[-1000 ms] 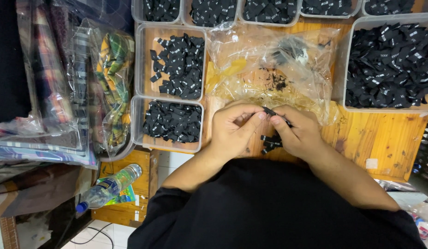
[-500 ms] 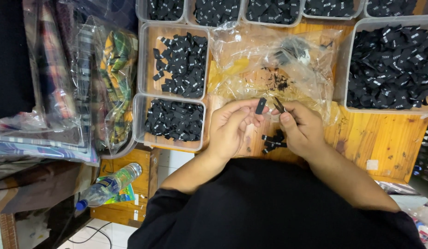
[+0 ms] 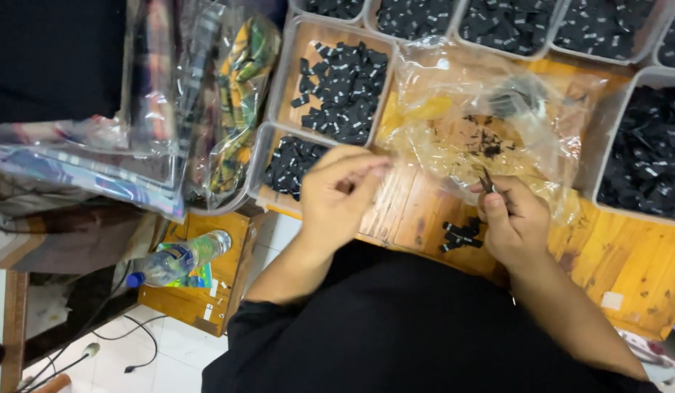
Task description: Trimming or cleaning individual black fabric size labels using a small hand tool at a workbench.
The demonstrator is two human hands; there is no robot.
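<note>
Left hand [image 3: 341,196] fingers curled, contents unclear, right hand [image 3: 513,222] pinching small snips [image 3: 487,180], black labels [image 3: 461,234] just beside fingers

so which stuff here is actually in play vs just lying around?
In play: left hand, right hand gripping small dark tool, black pieces on table, clear bag.
Lying about: water bottle, packaged fabric.

Black labels [image 3: 342,91] fill clear trays [image 3: 283,80]; crinkled bag [image 3: 490,131] beside.
</note>
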